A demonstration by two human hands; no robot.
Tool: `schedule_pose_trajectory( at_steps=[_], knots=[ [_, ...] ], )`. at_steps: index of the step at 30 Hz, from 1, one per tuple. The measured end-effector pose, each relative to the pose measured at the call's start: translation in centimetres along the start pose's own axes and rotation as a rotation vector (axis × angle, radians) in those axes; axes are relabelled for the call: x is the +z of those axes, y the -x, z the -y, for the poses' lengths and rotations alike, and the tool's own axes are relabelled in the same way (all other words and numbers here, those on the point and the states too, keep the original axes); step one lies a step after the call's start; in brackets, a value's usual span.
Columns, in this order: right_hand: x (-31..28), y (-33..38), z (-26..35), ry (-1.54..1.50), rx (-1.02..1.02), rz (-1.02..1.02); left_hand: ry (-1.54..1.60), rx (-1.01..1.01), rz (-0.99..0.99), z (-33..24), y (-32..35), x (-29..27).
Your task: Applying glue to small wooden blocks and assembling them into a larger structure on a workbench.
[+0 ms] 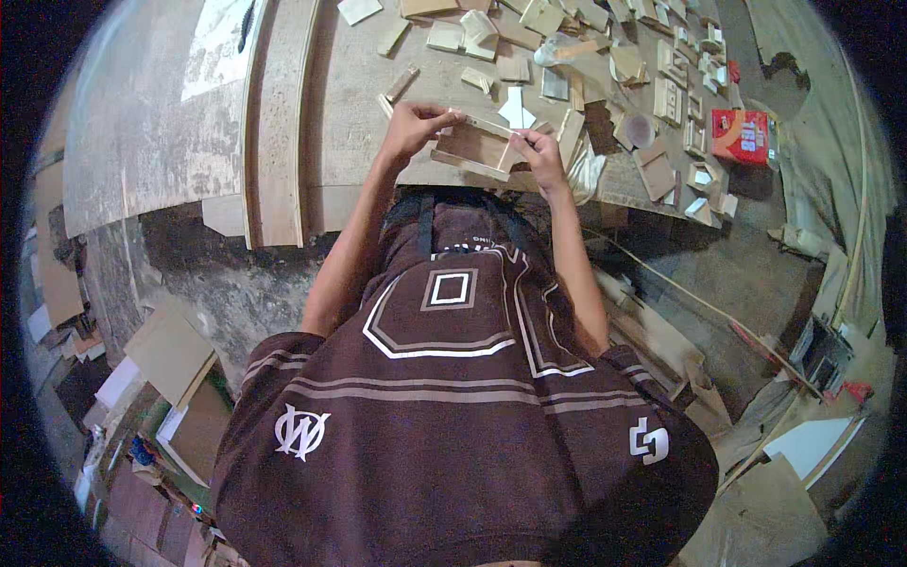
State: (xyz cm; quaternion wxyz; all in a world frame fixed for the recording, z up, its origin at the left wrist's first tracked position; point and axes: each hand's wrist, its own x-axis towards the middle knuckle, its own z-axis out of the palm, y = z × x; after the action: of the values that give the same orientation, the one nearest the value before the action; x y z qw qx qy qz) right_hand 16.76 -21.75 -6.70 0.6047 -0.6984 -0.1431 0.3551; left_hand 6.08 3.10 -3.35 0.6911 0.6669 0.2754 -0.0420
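Note:
A small open-topped wooden box sits at the near edge of the workbench. My left hand is closed at its far left corner, thumb and fingers pinching the rim. At the far right corner my right hand is also closed in a pinch on the rim. A thin pale strip along the far side runs between both hands; whether it is fixed to the box I cannot tell. A white angular piece lies just beyond the box. Beside my left hand is a short wooden stick.
Many wood offcuts and small wooden parts cover the bench's far right. A red box stands at the right edge, and a clear plastic bottle lies among the scraps. Two long boards cross the bench at left, overhanging its near edge.

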Motion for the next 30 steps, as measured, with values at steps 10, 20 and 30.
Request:
schedule_pose_trajectory(
  at_steps=[10,20,30],
  knots=[
    [-0.2,0.2,-1.4,-0.036,0.012,0.006,-0.006,0.016,-0.032,1.0,-0.2,0.5],
    [0.8,1.8,-1.3,-0.454,0.287,-0.077,0.2,-0.145,-0.004,1.8,-0.4,1.2],
    [0.0,2.4,-4.2,-0.655,0.495,-0.042,0.157,-0.254,0.248,1.2,-0.9,1.9]
  ],
)
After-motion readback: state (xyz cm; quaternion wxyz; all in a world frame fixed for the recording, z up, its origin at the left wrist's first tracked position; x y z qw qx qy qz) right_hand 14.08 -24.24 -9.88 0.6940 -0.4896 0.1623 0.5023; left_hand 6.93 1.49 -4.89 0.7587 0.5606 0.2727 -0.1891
